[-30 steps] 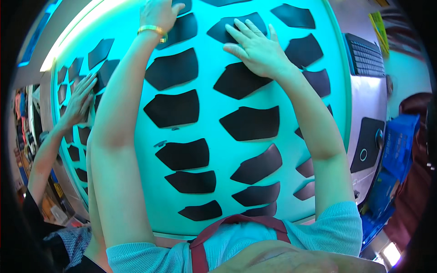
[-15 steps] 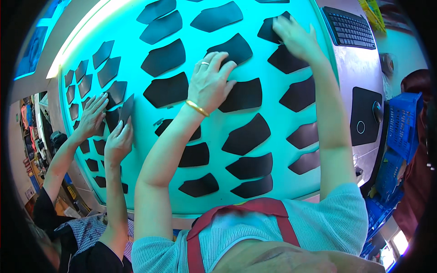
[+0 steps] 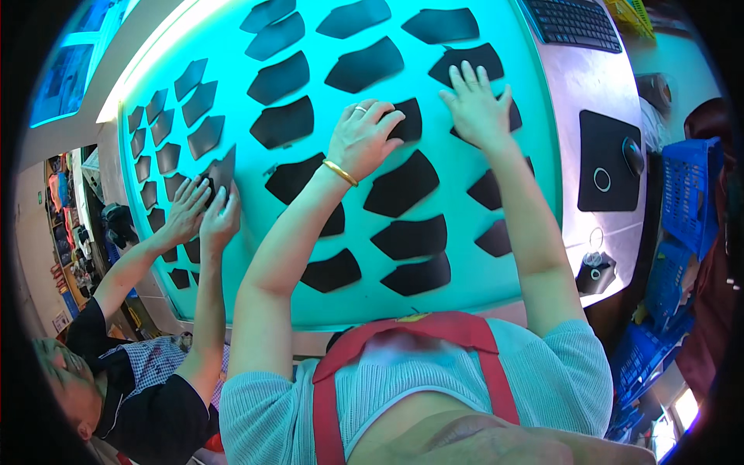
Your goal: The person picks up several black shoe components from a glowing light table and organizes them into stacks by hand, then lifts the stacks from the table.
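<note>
Dark flat pieces, angular with one pointed end, lie in rows on a glowing turquoise table (image 3: 341, 201). My left hand (image 3: 363, 141), wearing a ring and a gold bangle, rests over one dark piece (image 3: 408, 120), fingers bent and thumb apart. Part of that piece is hidden under the fingers. Farther right, my right hand (image 3: 478, 112) has its fingers spread. Its fingertips touch the near edge of another dark piece (image 3: 469, 62), and its palm covers most of a second one (image 3: 514, 116). Neither hand grasps anything that I can see.
At the left, a co-worker's two hands (image 3: 203, 211) handle a dark piece (image 3: 224, 169) raised on edge. Along the right side are a keyboard (image 3: 573, 23), a mouse (image 3: 633, 156) on a black pad (image 3: 593, 151), and blue plastic baskets (image 3: 690, 198) beyond the table edge.
The view has shifted, so the table appears higher up. My right hand has come back from a farther piece toward nearer ones. My left hand has also moved to a nearer piece in its row.
</note>
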Tool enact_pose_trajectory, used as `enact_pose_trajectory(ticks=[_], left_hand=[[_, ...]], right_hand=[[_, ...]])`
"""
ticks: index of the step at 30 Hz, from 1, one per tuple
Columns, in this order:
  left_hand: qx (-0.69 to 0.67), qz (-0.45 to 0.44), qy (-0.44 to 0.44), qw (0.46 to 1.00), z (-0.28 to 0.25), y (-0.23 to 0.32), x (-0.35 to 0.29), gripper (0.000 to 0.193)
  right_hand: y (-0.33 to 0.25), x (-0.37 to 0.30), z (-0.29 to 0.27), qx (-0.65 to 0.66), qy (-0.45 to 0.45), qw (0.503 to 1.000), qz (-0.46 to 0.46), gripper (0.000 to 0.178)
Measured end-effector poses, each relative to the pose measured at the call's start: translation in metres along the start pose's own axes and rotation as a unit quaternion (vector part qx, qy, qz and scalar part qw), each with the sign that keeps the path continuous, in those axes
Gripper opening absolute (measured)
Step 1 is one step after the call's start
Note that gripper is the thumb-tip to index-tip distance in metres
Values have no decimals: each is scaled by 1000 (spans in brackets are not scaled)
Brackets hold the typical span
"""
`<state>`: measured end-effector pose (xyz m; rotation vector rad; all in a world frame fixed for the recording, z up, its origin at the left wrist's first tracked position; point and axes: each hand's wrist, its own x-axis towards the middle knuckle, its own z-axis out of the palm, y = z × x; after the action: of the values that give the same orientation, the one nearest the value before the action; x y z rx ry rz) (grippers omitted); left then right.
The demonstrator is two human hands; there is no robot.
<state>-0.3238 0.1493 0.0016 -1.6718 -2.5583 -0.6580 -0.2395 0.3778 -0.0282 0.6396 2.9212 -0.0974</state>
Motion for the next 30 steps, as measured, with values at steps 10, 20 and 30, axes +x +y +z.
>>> enact_pose_trajectory(ticks=[10,20,30], left_hand=[[-10,-73,59,996,4,51,-51,44],[3,-82,-26,996,20,72,-87,40],[-18,-23,36,999,-1,132,-171,30]], right_hand=[[13,-76,-4,11,-11,999,42,73],[33,-155,-7,51,67,995,45,75],[32,-231,10,47,77,995,47,77]])
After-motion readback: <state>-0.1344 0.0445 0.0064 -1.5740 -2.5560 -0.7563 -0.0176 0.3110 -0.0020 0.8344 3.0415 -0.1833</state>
